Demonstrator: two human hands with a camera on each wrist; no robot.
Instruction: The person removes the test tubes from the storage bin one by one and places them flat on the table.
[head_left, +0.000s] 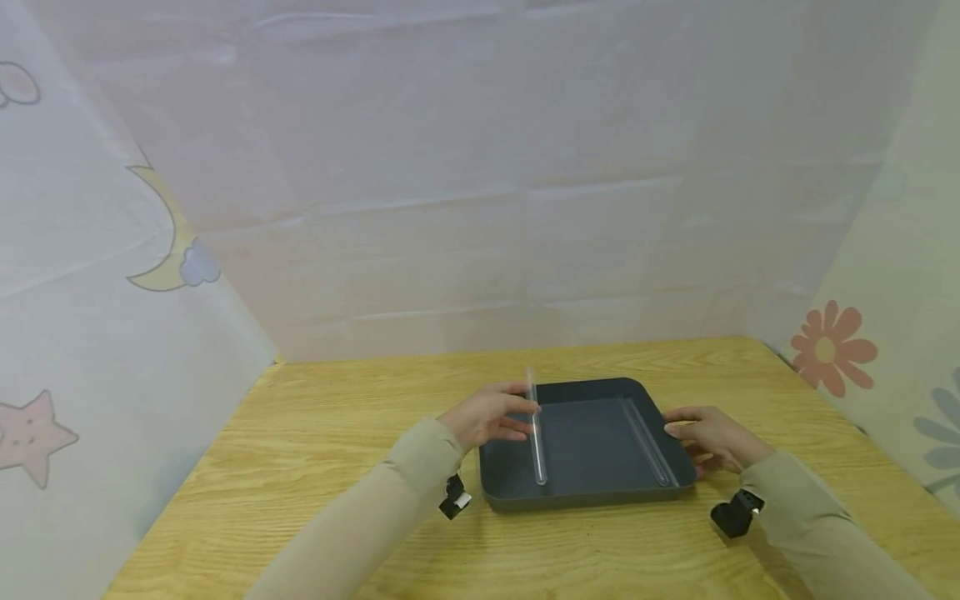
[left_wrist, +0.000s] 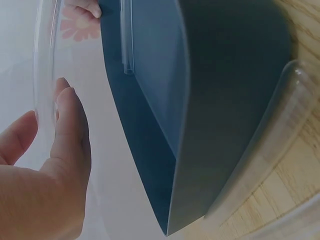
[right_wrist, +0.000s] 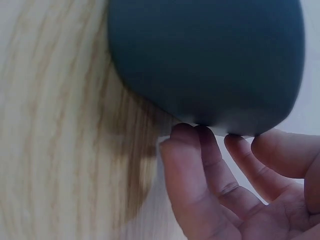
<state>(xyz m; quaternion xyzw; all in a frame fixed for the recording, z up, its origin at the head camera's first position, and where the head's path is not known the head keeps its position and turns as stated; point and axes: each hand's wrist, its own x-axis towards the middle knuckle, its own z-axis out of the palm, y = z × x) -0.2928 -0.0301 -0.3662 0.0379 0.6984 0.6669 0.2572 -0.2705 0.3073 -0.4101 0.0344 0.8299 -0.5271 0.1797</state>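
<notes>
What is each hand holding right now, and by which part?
The left hand pinches a clear glass tube near its upper end. The right hand only touches the dark grey square tray's right rim.

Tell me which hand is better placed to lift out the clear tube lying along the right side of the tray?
Probably the right. The right hand rests on the tray wall just beside that tube. The left hand is across the tray and already holds another clear tube.

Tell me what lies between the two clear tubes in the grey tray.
Only bare tray floor, in the head view. The left tube is held by the left hand; the right tube lies along the right wall.
</notes>
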